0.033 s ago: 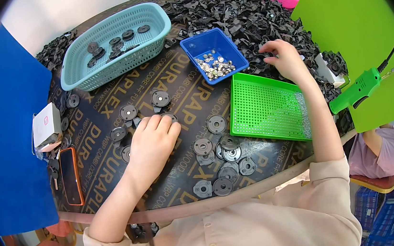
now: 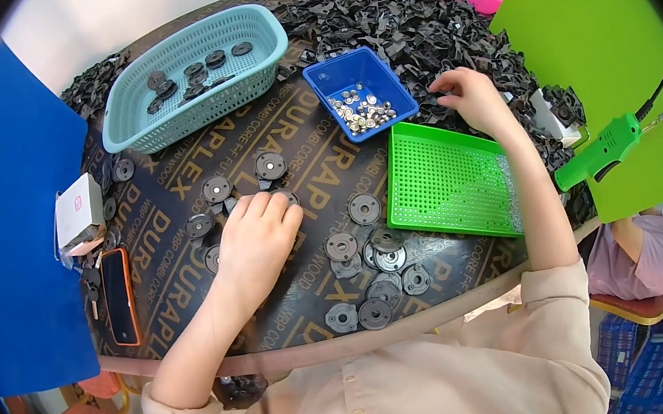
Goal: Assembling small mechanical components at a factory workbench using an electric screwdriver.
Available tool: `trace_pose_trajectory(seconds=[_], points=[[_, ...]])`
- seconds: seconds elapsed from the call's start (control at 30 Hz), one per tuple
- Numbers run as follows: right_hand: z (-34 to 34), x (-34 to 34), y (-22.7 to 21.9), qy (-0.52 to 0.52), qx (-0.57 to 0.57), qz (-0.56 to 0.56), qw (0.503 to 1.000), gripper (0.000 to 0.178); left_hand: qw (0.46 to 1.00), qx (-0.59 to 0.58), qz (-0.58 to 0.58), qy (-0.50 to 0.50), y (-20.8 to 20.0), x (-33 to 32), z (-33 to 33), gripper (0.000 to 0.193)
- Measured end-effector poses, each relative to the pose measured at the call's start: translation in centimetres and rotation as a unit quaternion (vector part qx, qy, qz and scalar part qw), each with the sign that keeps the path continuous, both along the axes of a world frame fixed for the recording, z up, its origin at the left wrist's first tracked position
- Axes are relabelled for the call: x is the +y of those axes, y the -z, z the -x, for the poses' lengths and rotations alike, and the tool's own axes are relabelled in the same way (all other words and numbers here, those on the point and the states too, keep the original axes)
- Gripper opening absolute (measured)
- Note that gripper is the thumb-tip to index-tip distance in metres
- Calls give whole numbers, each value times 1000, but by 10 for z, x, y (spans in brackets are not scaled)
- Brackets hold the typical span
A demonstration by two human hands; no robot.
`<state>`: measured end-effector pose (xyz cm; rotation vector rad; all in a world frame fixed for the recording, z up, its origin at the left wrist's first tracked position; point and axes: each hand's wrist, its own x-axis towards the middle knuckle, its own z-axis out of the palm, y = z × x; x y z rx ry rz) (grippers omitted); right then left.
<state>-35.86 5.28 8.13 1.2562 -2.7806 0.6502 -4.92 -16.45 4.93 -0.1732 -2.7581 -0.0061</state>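
My left hand (image 2: 260, 235) rests low over the table, knuckles up and fingers curled downward. Beside its fingertips a round dark disc (image 2: 290, 198) peeks out; what the fingers grip is hidden beneath them. Several similar discs lie around it, such as one with a bright centre (image 2: 270, 165) and another further left (image 2: 216, 189). My right hand (image 2: 475, 101) hovers by the heap of small black parts (image 2: 409, 25), thumb and forefinger apart with nothing seen between them. Left of it stands a blue tray (image 2: 316, 79) holding small silver metal pieces (image 2: 362, 111).
A green perforated tray (image 2: 446, 187) holds tiny silver bits along its right side. Loose discs (image 2: 375, 313) lie near the front edge. A light-blue basket (image 2: 200, 112) contains discs. A phone (image 2: 120, 298) and white box (image 2: 79, 209) are left; a green power screwdriver (image 2: 600, 153) hangs right.
My right hand has shifted slightly left, toward the blue tray. My left hand has barely moved.
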Motion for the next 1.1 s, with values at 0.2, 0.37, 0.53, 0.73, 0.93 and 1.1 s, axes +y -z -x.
trace_pose_trajectory(seconds=[0.2,0.37,0.53,0.73,0.93,1.1], points=[[-6,-31,22,29,-30,-136,990,44,996,-23,-46,-74,-13,12,-6,27],[-1,-24,19,63,-97,-69,991,42,981,27,-171,-90,-22,21,-7,27],[-30,-6,-20,40,0,79,996,35,883,29,-461,-89,-32,26,2,34],[-134,-39,-46,-293,-261,60,918,45,644,-120,-755,-15,-23,41,15,58],[-88,-73,-33,-185,-106,59,975,34,546,-186,-815,-56,-4,37,5,37],[-39,-103,22,-175,23,-90,980,34,451,-168,-874,-74,-2,38,6,25]])
